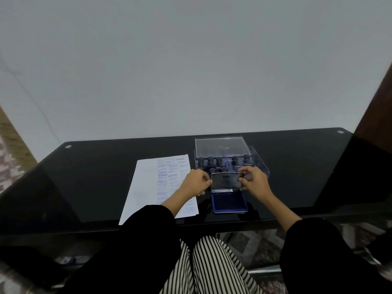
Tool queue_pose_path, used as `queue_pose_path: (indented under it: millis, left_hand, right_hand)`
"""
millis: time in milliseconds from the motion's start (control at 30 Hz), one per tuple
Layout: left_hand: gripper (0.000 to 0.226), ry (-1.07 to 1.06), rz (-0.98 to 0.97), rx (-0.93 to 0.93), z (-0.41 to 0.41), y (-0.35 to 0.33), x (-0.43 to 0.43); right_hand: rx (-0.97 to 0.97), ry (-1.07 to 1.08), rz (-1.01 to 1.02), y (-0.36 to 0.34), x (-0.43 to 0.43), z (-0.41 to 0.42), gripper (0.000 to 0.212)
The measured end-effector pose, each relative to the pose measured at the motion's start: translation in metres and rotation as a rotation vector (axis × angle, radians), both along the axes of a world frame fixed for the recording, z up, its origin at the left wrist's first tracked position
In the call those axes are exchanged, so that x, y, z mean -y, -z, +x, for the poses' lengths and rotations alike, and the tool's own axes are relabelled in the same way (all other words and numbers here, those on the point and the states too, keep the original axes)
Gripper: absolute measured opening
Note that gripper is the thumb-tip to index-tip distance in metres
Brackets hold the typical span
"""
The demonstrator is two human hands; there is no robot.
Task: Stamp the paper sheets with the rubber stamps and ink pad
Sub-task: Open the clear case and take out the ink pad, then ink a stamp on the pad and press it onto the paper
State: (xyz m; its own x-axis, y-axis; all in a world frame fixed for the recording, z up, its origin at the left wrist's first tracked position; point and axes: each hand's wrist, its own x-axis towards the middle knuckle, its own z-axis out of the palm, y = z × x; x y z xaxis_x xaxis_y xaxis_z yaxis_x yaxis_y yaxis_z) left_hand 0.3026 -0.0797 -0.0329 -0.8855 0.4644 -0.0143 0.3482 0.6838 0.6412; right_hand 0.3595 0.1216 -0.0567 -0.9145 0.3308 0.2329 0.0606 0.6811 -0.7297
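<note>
Showing a seated person at a black glass table (95, 177), viewed from the head. Nearest the camera are striped trousers (212, 268) and two black sleeves, the left sleeve (137, 240) and the right sleeve (314, 251).

Just past the table's near edge lies the open ink pad (230, 201), its blue inked face upward. Its metal lid (226, 183) stands raised at the pad's far edge, with dark lettering too blurred to read. The left hand (196, 183) grips the lid's left end with curled fingers. The right hand (255, 183) pinches the lid's right end between thumb and fingers.

At 9 o'clock from the ink pad lie the paper sheets (146, 187). They are white, with blue imprints such as SAMPLE and FRAGILE down their right part. The left forearm crosses their near right corner.

At 12 o'clock from the ink pad stands a clear plastic box (261, 164). It holds upright rubber stamps (212, 162) with dark handles. Its transparent box cover (220, 146) stands up at the far side. A grey wall (191, 71) rises behind the table.
</note>
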Motion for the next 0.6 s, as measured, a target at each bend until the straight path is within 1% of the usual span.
queue_pose_path:
  millis: [133,600]
  left_hand:
    - [0.021,0.005,0.001,-0.022,0.0022,-0.0016,0.0008]
    - [0.026,-0.003,-0.030,-0.116,0.0076,-0.0065,0.0042]
  right_hand:
    - [0.013,-0.010,0.041,-0.0001,0.0004,-0.0011,0.033]
    - [0.022,-0.044,0.081,-0.0079,0.0046,0.0024,0.037]
